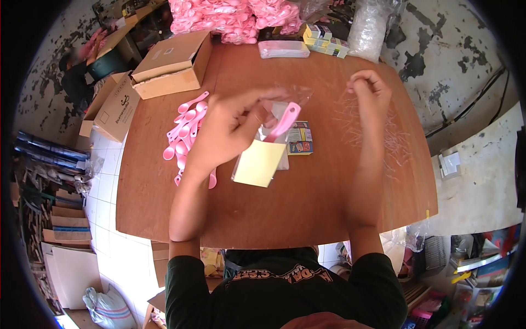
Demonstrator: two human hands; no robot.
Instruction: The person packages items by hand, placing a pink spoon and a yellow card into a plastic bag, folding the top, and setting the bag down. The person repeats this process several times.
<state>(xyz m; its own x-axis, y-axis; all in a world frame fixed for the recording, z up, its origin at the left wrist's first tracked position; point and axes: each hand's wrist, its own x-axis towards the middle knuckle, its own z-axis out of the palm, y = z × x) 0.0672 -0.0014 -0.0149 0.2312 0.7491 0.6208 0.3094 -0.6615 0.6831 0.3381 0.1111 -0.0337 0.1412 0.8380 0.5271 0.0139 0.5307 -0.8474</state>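
Note:
My left hand (235, 123) is closed on the top of a clear plastic bag, above the middle of the table. Inside the bag are a pale yellow card (259, 163) and a pink spoon (286, 120) with its holed handle pointing up. My right hand (370, 90) is raised over the right side, thumb and fingers pinched together; whatever they hold is too small to make out. Below it lies a spread of thin clear strips (383, 134). Behind the bag rests a stack of printed cards (300, 138). Loose pink spoons (188, 129) lie left of my left hand.
A closed cardboard box (172, 64) stands at the back left, near an open box (118, 109). Along the back edge are bagged pink spoons (219, 19), a pink-white packet (284, 49), card bundles (326, 41) and a plastic roll (372, 30). Another person (76, 82) is at far left.

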